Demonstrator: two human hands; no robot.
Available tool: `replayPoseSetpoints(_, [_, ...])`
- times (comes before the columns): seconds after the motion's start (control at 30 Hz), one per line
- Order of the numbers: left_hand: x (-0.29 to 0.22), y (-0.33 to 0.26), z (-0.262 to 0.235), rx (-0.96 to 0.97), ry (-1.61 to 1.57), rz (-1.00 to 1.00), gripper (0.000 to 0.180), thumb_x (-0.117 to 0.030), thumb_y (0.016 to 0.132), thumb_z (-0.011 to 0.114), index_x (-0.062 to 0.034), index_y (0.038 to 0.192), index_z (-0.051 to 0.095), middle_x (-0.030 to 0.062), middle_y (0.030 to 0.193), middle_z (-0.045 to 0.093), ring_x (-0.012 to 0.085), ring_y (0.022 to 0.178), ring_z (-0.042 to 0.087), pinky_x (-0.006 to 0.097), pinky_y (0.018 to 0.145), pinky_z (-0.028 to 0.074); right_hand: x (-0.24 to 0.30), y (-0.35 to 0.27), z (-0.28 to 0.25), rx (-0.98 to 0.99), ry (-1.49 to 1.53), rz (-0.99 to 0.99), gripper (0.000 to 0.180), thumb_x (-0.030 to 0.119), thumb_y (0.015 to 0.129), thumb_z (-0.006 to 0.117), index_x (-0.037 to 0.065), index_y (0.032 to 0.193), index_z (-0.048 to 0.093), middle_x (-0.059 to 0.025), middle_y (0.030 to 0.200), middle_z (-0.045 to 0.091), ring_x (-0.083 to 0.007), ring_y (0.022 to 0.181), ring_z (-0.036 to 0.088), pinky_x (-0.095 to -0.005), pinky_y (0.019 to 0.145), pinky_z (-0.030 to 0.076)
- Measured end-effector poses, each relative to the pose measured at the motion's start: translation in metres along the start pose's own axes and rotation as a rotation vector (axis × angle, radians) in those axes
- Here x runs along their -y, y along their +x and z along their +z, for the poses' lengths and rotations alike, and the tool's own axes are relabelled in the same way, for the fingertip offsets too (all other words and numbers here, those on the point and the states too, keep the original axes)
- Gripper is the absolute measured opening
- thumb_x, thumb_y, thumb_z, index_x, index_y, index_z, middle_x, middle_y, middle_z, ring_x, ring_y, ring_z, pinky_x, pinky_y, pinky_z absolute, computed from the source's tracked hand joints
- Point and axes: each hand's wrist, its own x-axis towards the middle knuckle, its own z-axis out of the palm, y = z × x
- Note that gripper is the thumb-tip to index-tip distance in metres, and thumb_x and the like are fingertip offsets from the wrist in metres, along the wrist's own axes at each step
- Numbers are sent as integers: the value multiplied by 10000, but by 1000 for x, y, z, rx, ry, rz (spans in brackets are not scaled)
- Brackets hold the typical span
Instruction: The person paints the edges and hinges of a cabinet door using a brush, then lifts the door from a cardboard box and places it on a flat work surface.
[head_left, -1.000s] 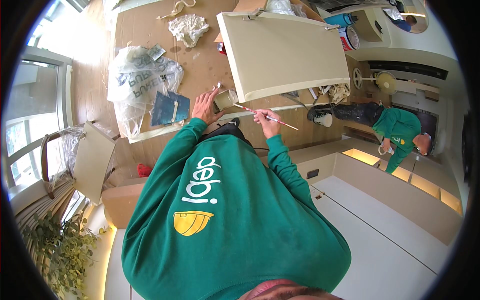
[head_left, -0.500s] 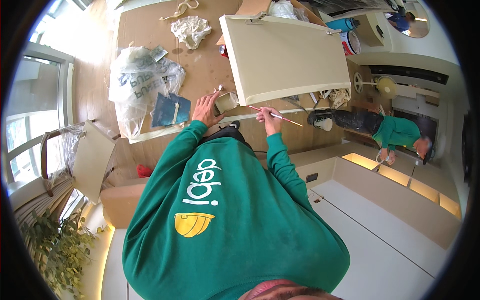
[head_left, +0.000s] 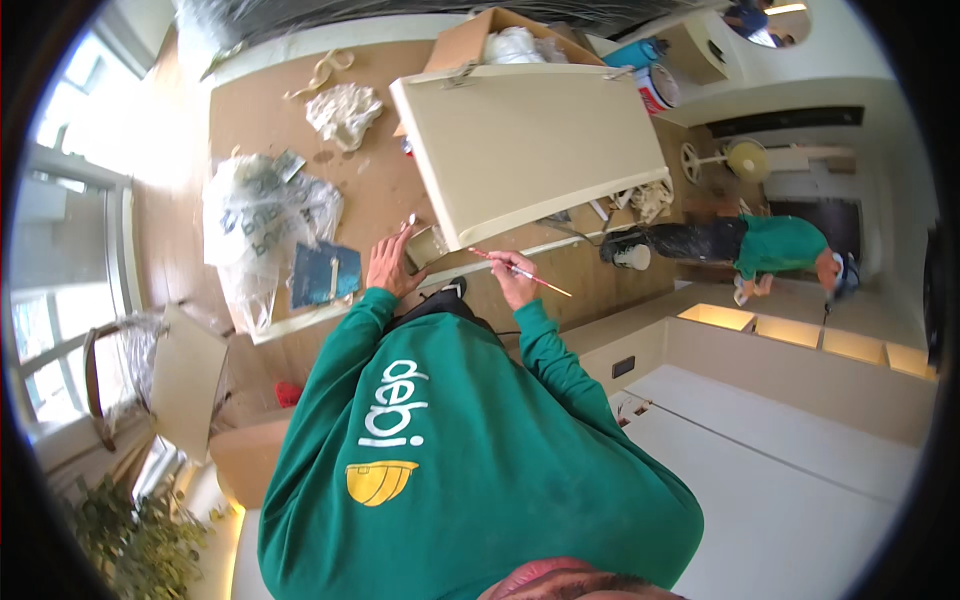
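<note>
The right hand pinches a slim red-and-white stick, its upper end toward 10 o'clock, just beside the corner of a large cream panel that fills its 12 o'clock side. At its 9 o'clock, the left hand is spread against a small beige tub; how firmly it presses, I cannot tell.

From the left hand, a blue sheet lies near at 9, a crumpled plastic bag toward 10, and a white cloth well apart, between 11 and 12. A cardboard box stands past the panel. From the right hand, a tan rag heap sits at 2, a green-topped co-worker well away at 3.

The table's pale edge passes between right hand and panel. Bare cardboard shows at the tub's 11; wooden floor opens toward 3.
</note>
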Motion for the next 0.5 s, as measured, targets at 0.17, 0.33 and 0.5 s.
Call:
replayPoseSetpoints(0.17, [-5, 2, -1, 72, 13, -60, 1050, -462, 720, 914, -107, 1579, 426, 145, 1440, 570, 354, 1346, 512, 489, 1159, 389, -11, -11, -15, 14, 309, 197, 334, 214, 1081, 634, -31, 1294, 709, -135, 1080, 786, -174, 898, 757, -281, 794, 600])
replayPoseSetpoints(0.33, [-9, 3, -5, 38, 21, -23, 1122, -469, 696, 934, -99, 1603, 386, 155, 1483, 559, 370, 1347, 508, 506, 1164, 383, -20, -51, -77, -285, 582, 306, 325, 185, 1078, 571, -48, 1273, 687, -168, 1089, 780, -214, 912, 763, -310, 802, 605])
replayPoseSetpoints(0.5, [-7, -5, -8, -40, -54, 61, 1017, -394, 780, 881, -68, 1607, 388, 183, 1501, 556, 404, 1369, 496, 511, 1190, 361, -42, -102, -162, -728, 908, 248, 178, 134, 1040, 612, -28, 1073, 681, -90, 936, 677, -152, 815, 616, -271, 704, 515])
